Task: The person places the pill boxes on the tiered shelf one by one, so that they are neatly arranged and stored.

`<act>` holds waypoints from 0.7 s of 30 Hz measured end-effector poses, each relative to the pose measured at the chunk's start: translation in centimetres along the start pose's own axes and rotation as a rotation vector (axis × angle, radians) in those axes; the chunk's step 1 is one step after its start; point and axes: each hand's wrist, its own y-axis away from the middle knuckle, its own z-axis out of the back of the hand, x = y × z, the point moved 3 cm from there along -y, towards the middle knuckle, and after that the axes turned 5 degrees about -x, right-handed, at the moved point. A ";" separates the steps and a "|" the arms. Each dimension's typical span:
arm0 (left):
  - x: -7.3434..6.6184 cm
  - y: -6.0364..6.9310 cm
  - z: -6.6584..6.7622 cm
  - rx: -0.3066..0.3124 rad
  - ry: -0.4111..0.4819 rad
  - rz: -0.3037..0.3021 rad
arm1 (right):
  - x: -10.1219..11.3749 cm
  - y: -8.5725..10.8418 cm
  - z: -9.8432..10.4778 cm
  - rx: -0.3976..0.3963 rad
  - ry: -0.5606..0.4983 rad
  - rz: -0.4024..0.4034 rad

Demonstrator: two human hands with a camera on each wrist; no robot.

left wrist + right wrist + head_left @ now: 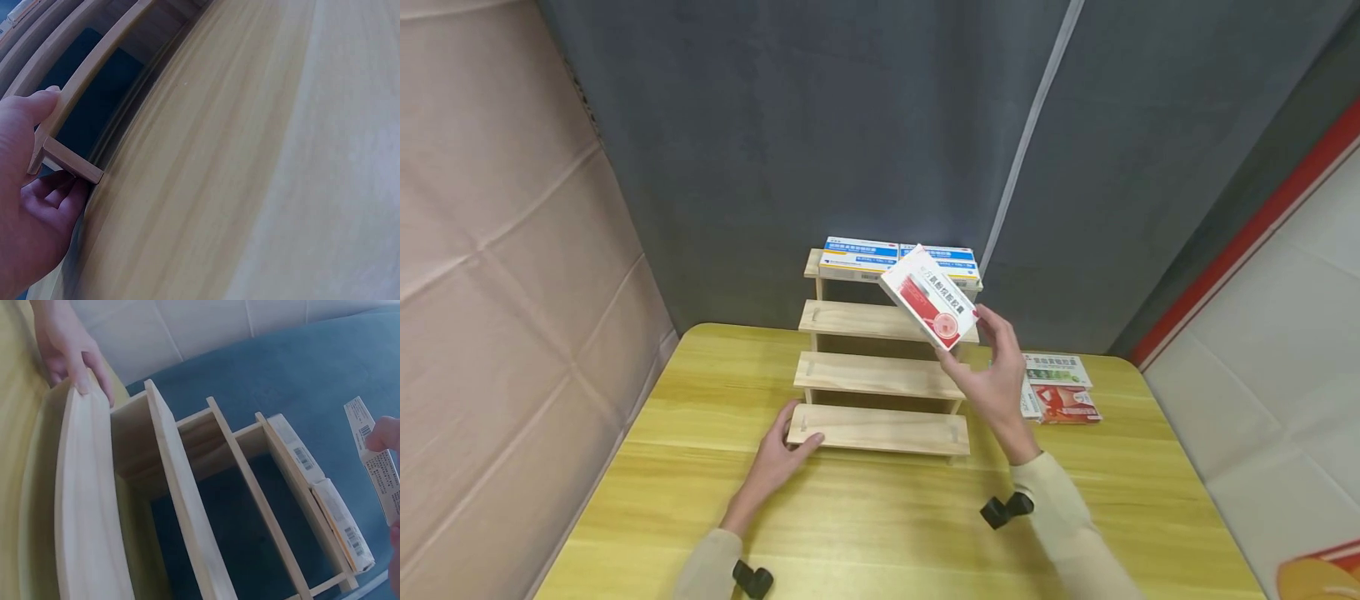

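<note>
My right hand (pixel 996 379) pinches a white and red medicine box (pixel 928 298) between thumb and fingers, held tilted in the air before the upper steps of a wooden stepped rack (pixel 880 429). In the right wrist view the barcoded edge of that medicine box (pixel 375 459) shows at the right. My left hand (pixel 778 458) grips the left end of the rack's lowest step, the thumb on top of the board and the fingers around its side, as the left wrist view also shows. Two blue and white medicine boxes (pixel 857 258) lie side by side on the top step.
Right of the rack, several more boxes lie on the yellow wooden table (pixel 700 467), among them a red box (pixel 1065 403) and a white and green box (pixel 1056 368). A dark grey curtain (pixel 790 125) hangs right behind the rack.
</note>
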 end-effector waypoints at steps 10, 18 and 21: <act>0.2 -0.1 0.0 -0.001 0.005 0.003 | -2.1 0.9 -1.9 0.096 -0.016 0.007; 0.3 -0.1 0.0 -0.002 -0.003 0.002 | -4.0 1.0 -2.8 0.269 0.060 -0.073; 0.3 -0.1 0.0 -0.006 -0.007 0.002 | -4.1 1.0 -3.2 0.307 0.089 -0.063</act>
